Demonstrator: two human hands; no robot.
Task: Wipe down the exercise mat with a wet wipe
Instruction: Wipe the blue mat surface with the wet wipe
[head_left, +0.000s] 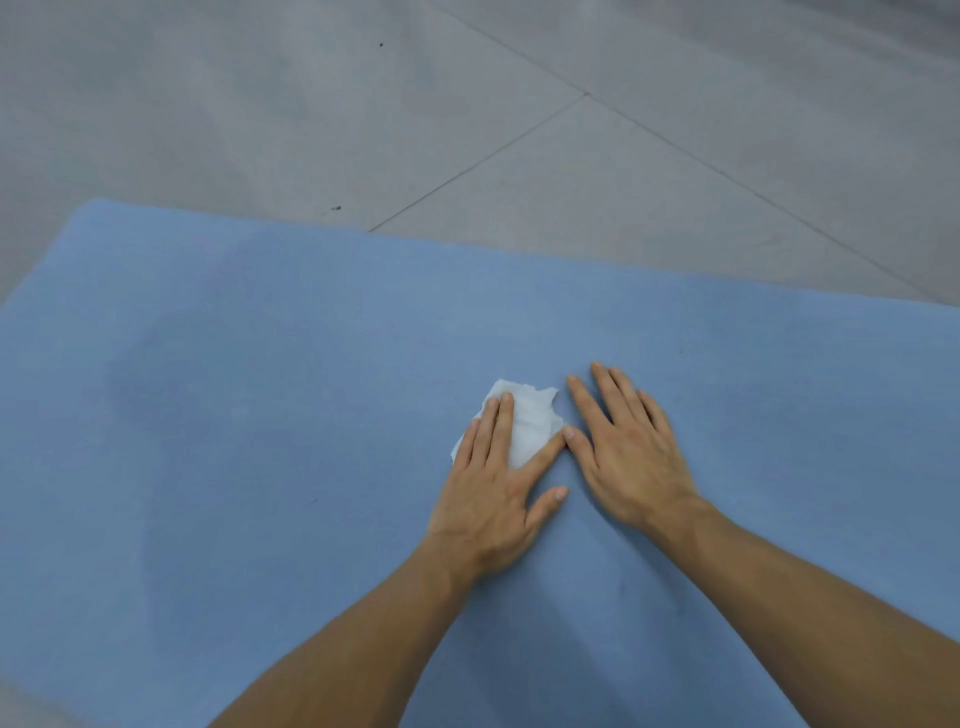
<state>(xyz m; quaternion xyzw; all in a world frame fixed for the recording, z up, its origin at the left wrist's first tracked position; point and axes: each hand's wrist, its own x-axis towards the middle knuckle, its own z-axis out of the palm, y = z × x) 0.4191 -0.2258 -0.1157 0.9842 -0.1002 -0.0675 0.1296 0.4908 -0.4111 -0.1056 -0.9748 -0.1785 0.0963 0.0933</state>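
Note:
A blue exercise mat lies flat on the floor and fills most of the view. A crumpled white wet wipe rests on the mat near its middle. My left hand lies flat on the wipe, fingers spread and pressing it onto the mat. My right hand rests palm down on the bare mat just to the right of the wipe, fingers apart, holding nothing. Darker damp-looking patches show on the mat's left part.
Grey tiled floor with thin joint lines stretches beyond the mat's far edge. A few small dark specks lie on the floor near that edge. The mat's rounded far-left corner is visible.

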